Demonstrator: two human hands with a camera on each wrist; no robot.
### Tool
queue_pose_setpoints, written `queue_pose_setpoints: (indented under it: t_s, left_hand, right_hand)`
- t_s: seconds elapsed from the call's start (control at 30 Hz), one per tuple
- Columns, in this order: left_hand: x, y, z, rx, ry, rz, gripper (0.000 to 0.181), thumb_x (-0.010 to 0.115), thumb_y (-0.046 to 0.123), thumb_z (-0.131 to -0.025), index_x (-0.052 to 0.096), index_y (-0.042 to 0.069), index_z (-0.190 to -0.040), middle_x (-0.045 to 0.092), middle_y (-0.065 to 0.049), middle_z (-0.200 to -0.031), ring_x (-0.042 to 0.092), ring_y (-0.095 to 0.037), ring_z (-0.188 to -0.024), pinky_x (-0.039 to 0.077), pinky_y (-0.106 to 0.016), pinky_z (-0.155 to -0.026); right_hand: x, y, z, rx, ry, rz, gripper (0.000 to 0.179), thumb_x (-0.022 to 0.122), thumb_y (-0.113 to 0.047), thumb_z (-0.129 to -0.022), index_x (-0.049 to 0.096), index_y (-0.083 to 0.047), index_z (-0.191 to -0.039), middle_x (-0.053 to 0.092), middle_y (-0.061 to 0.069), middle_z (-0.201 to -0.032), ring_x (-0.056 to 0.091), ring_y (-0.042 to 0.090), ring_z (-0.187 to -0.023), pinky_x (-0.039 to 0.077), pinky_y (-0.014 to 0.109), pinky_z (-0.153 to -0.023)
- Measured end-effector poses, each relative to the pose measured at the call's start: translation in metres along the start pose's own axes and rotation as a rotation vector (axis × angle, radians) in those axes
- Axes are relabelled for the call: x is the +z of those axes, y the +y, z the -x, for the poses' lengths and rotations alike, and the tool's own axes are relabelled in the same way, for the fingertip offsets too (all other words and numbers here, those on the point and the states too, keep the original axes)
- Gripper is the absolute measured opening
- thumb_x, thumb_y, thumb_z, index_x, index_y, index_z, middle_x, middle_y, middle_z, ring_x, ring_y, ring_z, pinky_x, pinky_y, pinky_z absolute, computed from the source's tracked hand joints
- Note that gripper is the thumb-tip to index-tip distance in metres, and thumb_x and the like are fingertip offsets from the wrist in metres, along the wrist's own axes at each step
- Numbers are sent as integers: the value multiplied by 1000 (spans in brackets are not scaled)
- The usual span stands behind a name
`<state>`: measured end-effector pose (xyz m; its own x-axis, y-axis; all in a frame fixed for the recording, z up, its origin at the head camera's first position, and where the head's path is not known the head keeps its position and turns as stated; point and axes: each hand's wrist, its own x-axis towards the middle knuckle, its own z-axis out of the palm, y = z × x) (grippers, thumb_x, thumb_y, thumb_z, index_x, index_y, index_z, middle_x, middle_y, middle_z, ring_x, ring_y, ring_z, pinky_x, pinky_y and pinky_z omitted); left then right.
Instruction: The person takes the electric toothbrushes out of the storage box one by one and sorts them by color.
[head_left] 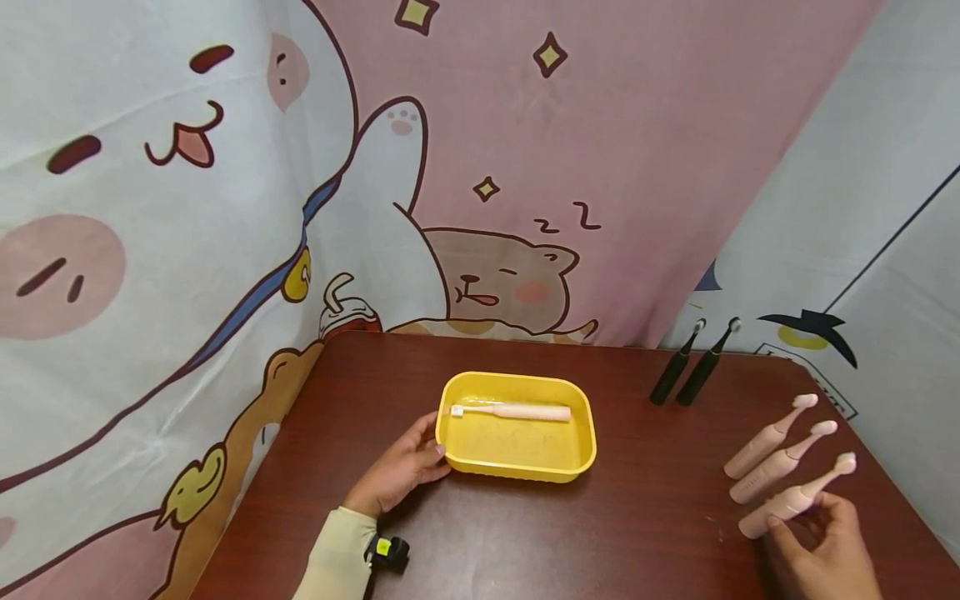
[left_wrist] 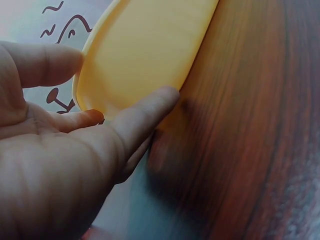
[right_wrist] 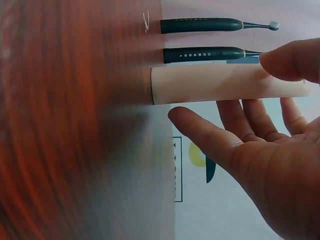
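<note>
My left hand (head_left: 401, 468) holds the left end of a yellow plastic tray (head_left: 517, 472); in the left wrist view its fingers spread along the tray's outer wall. Inside the tray lies a pale pink electric toothbrush (head_left: 534, 412), its white head pointing left. At the right of the table, my right hand (head_left: 825, 546) grips another pale pink electric toothbrush (head_left: 780, 510) by its handle, brush head up. The right wrist view shows the thumb on one side of this handle (right_wrist: 200, 82) and fingers on the other. Whether its base touches the table cannot be told.
Two more pale pink toothbrushes (head_left: 765, 446) stand just behind the gripped one. Farther back, two black electric toothbrushes (head_left: 686, 367) stand upright. All are on a dark reddish-brown table (head_left: 600, 542). A cartoon-printed curtain (head_left: 637, 167) hangs along the back and sides.
</note>
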<state>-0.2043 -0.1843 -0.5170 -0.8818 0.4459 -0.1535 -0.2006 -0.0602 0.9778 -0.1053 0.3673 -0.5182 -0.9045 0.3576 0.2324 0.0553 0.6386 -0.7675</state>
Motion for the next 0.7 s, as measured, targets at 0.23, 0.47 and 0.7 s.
queue_pose_setpoints:
  t_s: [0.23, 0.47, 0.7]
  left_hand:
    - [1, 0, 0, 2, -2, -5, 63, 41, 4, -112, 12, 4, -168, 27, -31, -167, 41, -45, -150, 45, -59, -116]
    - [1, -1, 0, 0, -7, -2, 64, 41, 4, -112, 11, 4, -168, 26, -31, -167, 40, -45, -151, 44, -59, -116]
    - [0, -2, 0, 6, 4, -5, 63, 41, 4, -112, 11, 4, -168, 28, -33, -166, 41, -46, -150, 45, -60, -115]
  right_hand:
    - [-2, 0, 0, 2, 11, 3, 54, 75, 5, -91, 39, -16, -126, 46, 17, -115, 38, -30, -92, 36, -5, -73]
    - [-7, -18, 2, 267, 64, 24, 72, 81, -11, -92, 34, -6, -147, 49, 8, -124, 35, -20, -91, 40, 0, -62]
    - [-21, -47, 12, 327, 295, -29, 88, 79, -10, -91, 29, -26, -161, 34, -33, -113, 38, -20, -95, 33, -6, -59]
